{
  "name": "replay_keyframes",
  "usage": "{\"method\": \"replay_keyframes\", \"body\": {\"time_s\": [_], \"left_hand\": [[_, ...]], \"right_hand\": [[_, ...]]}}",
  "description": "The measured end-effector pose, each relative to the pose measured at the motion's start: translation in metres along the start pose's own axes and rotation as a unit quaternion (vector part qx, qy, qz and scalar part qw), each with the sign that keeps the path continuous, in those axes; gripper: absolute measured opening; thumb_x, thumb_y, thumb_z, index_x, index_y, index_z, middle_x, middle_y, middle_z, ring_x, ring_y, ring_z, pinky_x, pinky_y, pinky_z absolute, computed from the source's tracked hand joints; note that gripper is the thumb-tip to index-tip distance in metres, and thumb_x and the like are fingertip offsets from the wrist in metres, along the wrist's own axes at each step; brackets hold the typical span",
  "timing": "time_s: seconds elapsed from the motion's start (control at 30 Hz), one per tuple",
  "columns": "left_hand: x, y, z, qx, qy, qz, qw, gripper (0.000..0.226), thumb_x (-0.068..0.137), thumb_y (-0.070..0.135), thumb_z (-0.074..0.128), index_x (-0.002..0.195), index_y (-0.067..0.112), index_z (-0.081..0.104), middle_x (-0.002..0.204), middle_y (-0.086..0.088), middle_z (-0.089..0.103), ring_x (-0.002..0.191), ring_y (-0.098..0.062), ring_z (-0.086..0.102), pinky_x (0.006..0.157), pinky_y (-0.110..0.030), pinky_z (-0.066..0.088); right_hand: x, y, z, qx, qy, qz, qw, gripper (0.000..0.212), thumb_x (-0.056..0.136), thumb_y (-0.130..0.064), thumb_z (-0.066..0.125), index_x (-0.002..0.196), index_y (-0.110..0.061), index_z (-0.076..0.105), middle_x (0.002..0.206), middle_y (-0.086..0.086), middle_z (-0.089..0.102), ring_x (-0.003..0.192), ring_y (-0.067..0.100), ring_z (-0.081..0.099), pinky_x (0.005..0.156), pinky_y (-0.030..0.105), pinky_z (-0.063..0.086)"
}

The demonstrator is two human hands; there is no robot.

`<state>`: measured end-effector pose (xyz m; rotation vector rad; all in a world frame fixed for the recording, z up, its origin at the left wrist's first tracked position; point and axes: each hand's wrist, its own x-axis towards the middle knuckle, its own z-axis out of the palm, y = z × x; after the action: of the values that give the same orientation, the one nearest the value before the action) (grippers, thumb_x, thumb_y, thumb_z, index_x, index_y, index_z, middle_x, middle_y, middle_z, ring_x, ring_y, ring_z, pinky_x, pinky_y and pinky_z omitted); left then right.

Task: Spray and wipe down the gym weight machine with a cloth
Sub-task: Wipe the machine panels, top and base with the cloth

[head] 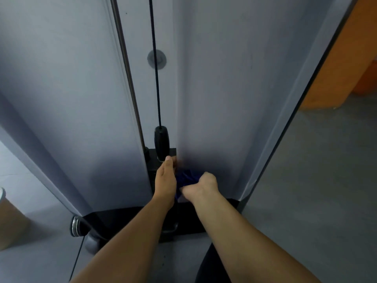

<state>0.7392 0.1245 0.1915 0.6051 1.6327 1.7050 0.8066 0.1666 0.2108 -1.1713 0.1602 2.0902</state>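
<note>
We stood at the grey weight machine, its panels filling the view. A black cable ran down its middle to a black stopper. Just below the stopper, our left hand reached with straight fingers. Beside it, our right hand clenched a blue cloth against the machine's lower panel.

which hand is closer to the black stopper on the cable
Left. The left hand reaches up with its fingers at the black stopper's lower end; the right hand grips the blue cloth lower right.
</note>
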Motion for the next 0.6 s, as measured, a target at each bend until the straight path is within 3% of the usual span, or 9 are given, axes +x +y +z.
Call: {"method": "replay_keyframes", "body": {"time_s": [0.13,0.2,0.27,0.37,0.43,0.53,0.6], "left_hand": [[-0.007,0.008,0.000,-0.007,0.002,-0.013,1.000,0.049,0.111,0.040,0.032,0.107,0.017,0.075,0.093,0.000,0.077,0.087,-0.015,0.071,0.075,-0.027,0.051],[-0.011,0.009,-0.001,0.004,-0.002,-0.013,1.000,0.050,0.111,0.039,0.031,0.105,0.016,0.075,0.094,0.001,0.078,0.087,-0.011,0.072,0.073,-0.024,0.049],[-0.011,0.012,-0.003,0.008,0.000,-0.030,1.000,0.049,0.111,0.037,0.034,0.101,0.013,0.075,0.094,-0.003,0.078,0.091,-0.017,0.072,0.074,-0.027,0.051],[-0.006,0.018,-0.002,0.024,0.009,-0.059,0.998,0.051,0.108,0.043,0.038,0.101,0.006,0.073,0.098,-0.016,0.074,0.096,-0.032,0.069,0.080,-0.036,0.053],[-0.003,0.027,0.001,0.033,0.014,-0.077,0.996,0.054,0.106,0.052,0.039,0.101,0.012,0.074,0.099,-0.012,0.075,0.096,-0.030,0.069,0.088,-0.041,0.055],[0.002,0.043,0.005,0.050,0.018,-0.079,0.995,0.055,0.104,0.057,0.041,0.103,0.013,0.075,0.100,-0.011,0.075,0.095,-0.030,0.069,0.091,-0.043,0.053],[0.004,0.060,0.009,0.055,0.034,-0.075,0.995,0.056,0.105,0.053,0.043,0.111,0.006,0.072,0.105,-0.015,0.071,0.100,-0.032,0.065,0.093,-0.041,0.048]], "right_hand": [[-0.034,-0.019,0.021,-0.023,-0.001,-0.042,0.999,0.036,0.097,-0.020,0.044,0.130,-0.009,0.053,0.122,0.022,0.062,0.105,0.043,0.063,0.092,0.054,0.053],[-0.056,-0.036,0.030,-0.033,-0.023,-0.070,0.997,0.019,0.098,-0.016,0.038,0.099,-0.008,0.055,0.096,0.015,0.061,0.081,0.033,0.060,0.078,0.041,0.051],[-0.080,-0.059,0.040,-0.038,-0.056,-0.087,0.994,0.024,0.096,-0.011,0.030,0.074,-0.015,0.038,0.072,0.009,0.042,0.059,0.025,0.040,0.063,0.031,0.038],[-0.130,-0.088,0.056,-0.038,-0.127,-0.124,0.983,0.028,0.099,-0.012,0.033,0.072,-0.016,0.035,0.072,0.010,0.039,0.058,0.025,0.038,0.073,0.030,0.043],[-0.157,-0.106,0.065,-0.021,-0.159,-0.150,0.976,0.025,0.098,-0.009,0.037,0.074,-0.017,0.037,0.074,0.009,0.040,0.060,0.026,0.039,0.081,0.034,0.045],[-0.194,-0.135,0.081,0.005,-0.205,-0.200,0.958,0.026,0.087,0.002,0.034,0.072,-0.019,0.035,0.071,0.008,0.035,0.051,0.026,0.043,0.057,0.035,0.043],[-0.219,-0.152,0.092,-0.003,-0.225,-0.228,0.947,0.024,0.084,0.005,0.035,0.078,-0.018,0.041,0.070,0.009,0.039,0.045,0.026,0.051,0.051,0.037,0.048]]}}
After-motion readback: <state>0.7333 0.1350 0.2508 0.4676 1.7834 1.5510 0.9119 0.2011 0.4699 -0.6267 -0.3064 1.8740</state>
